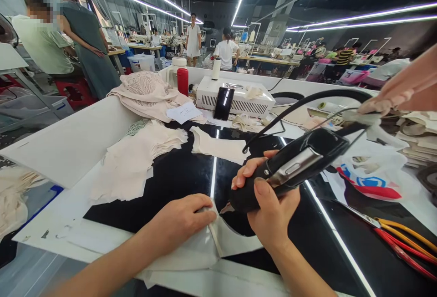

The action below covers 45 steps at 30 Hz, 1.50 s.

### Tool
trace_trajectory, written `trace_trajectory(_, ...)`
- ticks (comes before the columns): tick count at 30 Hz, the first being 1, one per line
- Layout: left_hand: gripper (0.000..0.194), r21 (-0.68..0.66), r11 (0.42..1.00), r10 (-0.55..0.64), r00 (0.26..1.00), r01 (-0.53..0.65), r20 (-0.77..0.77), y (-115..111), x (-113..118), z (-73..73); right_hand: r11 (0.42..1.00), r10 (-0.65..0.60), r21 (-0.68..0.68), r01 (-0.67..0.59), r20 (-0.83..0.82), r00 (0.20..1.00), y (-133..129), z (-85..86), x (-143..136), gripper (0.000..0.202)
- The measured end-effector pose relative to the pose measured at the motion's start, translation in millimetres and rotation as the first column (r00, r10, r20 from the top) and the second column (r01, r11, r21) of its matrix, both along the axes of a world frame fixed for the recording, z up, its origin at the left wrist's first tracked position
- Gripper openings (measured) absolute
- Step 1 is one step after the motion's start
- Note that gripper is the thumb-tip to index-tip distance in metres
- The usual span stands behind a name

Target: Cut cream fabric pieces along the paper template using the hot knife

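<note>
My right hand [273, 206] is wrapped round a black handheld electric tool [300, 156] with a metal strip along its side, its small tip angled down to the left. Close beside that tip, my left hand [191, 219] presses its fingertips on a pale fabric piece [198, 251] at the near edge of the glossy black table surface [170, 178]. What lies under the fingertips is partly hidden. A black cable [287, 110] arcs from the tool's rear. Stacked cream fabric pieces [133, 165] lie to the left, and another cream piece [221, 147] lies further back.
Scissors [399, 233] with orange and red handles lie at the right, near a plastic bag [372, 174]. Behind stand a phone [223, 104], a white box [235, 96] and a red bottle [182, 82]. Another person's hand [396, 92] reaches in at upper right.
</note>
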State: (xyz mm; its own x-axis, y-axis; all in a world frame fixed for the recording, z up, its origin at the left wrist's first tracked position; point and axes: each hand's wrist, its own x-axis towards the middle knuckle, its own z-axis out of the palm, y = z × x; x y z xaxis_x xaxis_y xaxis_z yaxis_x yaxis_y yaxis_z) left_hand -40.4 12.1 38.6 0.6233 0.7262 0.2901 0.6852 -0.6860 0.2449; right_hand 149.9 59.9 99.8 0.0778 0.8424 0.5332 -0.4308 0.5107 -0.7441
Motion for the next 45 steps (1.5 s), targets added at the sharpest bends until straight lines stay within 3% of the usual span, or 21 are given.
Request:
trace_trajectory(21, 0.021, 0.052, 0.999, -0.014, 0.999, 0.012, 0.036, 2, -3, -1.5, 1.000, -0.017, -0.016, 0.018, 0.031, 0.999, -7, -0.9, -2, 0.031)
trace_trajectory(31, 0.020, 0.170, 0.985, -0.045, 0.996, 0.032, 0.074, -1, 10, 15.1, 0.997, -0.077, -0.022, 0.078, 0.037, 0.996, -24, 10.2, 34, 0.034)
trace_trajectory(38, 0.018, 0.090, 0.994, -0.064, 0.993, 0.054, 0.104, -9, 32, 10.3, 0.997, -0.080, -0.013, 0.081, 0.077, 0.994, -38, -0.4, 57, 0.035)
trace_trajectory(45, 0.017, 0.000, 0.999, -0.036, 0.991, 0.036, 0.126, -16, 25, 11.9, 0.995, -0.099, -0.004, 0.100, 0.076, 0.992, -43, 0.4, 57, 0.035)
